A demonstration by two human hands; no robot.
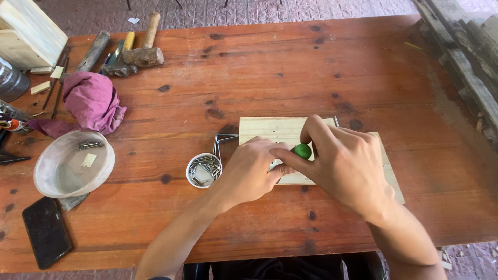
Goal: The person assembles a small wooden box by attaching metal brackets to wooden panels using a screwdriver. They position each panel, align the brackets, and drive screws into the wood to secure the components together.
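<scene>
A pale wooden board (pixel 270 129) lies flat in the middle of the reddish wooden table (pixel 290 67). My right hand (pixel 345 166) grips the round green handle of a tool (pixel 302 151) held upright over the board. Pressed close beside it, my left hand (pixel 251 171) has its fingers curled at the tool's lower end; what they pinch is hidden. A bent metal bracket (pixel 224 140) pokes out from the board's left edge. Just left of my left hand sits a small white cup of screws (pixel 203 170).
A translucent bowl (pixel 72 163) with a few small parts sits at left, a black phone (pixel 46 232) in front of it. A purple rag (pixel 93 103), hammers (pixel 140 54) and other hand tools lie at the back left beside a pale wooden box (pixel 28 31).
</scene>
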